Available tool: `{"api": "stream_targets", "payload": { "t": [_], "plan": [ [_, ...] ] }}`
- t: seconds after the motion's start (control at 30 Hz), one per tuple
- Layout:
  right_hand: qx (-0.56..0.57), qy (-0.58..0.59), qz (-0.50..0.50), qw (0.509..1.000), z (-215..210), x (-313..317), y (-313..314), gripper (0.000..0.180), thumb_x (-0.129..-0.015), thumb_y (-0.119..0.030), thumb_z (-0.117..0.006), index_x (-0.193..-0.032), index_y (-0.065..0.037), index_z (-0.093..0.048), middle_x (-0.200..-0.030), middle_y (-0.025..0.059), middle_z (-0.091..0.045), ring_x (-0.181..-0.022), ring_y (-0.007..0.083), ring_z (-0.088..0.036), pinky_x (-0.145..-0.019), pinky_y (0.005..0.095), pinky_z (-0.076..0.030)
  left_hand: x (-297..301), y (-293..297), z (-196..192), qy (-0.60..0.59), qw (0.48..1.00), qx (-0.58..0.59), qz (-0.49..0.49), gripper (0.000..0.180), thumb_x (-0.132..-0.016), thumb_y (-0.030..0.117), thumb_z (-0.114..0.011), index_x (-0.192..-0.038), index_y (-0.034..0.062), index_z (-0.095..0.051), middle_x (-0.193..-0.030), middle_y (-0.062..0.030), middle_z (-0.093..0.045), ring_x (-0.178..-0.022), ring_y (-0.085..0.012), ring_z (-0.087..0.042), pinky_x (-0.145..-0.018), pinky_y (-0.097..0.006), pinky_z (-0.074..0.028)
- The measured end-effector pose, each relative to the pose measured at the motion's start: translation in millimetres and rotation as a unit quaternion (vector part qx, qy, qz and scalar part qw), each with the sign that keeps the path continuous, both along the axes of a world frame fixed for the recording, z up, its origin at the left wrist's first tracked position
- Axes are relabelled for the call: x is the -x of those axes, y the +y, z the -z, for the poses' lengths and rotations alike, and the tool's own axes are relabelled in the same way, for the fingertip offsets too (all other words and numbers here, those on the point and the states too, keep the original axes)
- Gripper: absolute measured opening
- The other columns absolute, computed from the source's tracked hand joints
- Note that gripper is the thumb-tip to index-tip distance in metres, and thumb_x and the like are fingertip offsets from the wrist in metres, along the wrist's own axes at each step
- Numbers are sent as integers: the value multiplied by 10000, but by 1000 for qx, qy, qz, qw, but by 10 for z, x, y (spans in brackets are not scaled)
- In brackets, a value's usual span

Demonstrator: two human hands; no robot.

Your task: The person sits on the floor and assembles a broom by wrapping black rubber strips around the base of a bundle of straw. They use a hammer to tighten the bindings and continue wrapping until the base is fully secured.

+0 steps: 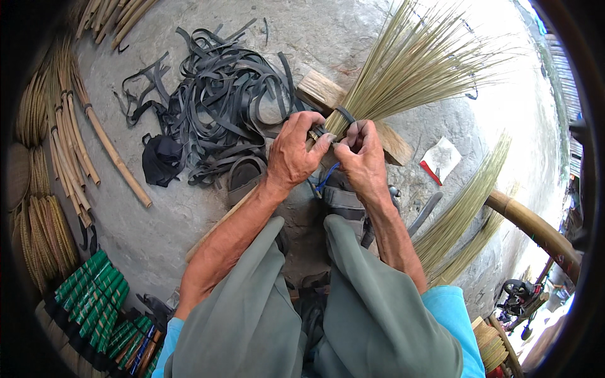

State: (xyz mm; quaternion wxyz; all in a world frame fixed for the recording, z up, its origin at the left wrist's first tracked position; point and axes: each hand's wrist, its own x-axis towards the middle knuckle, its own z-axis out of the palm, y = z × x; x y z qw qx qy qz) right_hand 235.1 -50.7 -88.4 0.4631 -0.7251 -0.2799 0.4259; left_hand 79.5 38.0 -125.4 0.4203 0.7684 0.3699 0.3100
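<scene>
A fan-shaped bundle of thin straw-coloured bristles leans across a wooden block, its narrow end toward me. Around that end runs a black strip. On the left of the narrow end, my left hand is closed, thumb and fingers pinching the dark strip. My right hand is closed too, pinching close to the left thumb at the strip's end; its fingertips partly hide what they grip. Just below the hands, a blue cord shows near my feet.
Left of my hands lies a tangled heap of black strips. Bamboo sticks and green-wrapped handles lie at far left. On the right are a curved blade, loose bristles, a white-and-red packet and a bamboo pole.
</scene>
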Motion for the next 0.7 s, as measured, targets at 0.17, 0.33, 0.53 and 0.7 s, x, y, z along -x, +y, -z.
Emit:
{"api": "stream_targets", "payload": {
  "t": [0.17, 0.33, 0.53, 0.7],
  "plan": [
    [20, -78, -11, 997, -83, 37, 7, 289, -907, -81, -731, -1115, -31, -537, -847, 43, -572, -776, 136, -554, -717, 347, -524, -7, -52, -105, -26, 997, -61, 45, 261, -884, 53, -813, -1126, 70, -716, -1326, -137, -692, -1233, -396, -684, -1026, -485, -576],
    [39, -114, -25, 992, -210, 36, 19, 264, -876, -62, -724, -1075, -40, -551, -850, 25, -548, -775, 129, -541, -691, 333, -500, 4, -105, -157, -15, 996, -78, 51, 291, -842, 39, -814, -1117, 83, -733, -1353, -119, -705, -1233, -399, -694, -1004, -490, -598],
    [-2, -270, -125, 955, -320, 42, 44, 294, -898, -32, -682, -1148, -27, -528, -889, 198, -658, -835, 412, -716, -746, 521, -559, 3, -117, -109, -7, 995, -86, 43, 267, -841, 49, -816, -1098, 78, -750, -1383, -118, -720, -1241, -378, -720, -983, -484, -623],
    [-101, -357, -204, 906, -374, 31, 98, 249, -927, 19, -653, -1144, -22, -538, -944, 233, -656, -938, 474, -712, -799, 556, -555, -15, -111, -88, -27, 996, -88, 22, 233, -852, 64, -819, -1077, 77, -763, -1357, -107, -743, -1203, -365, -741, -947, -469, -636]
  ]
}}
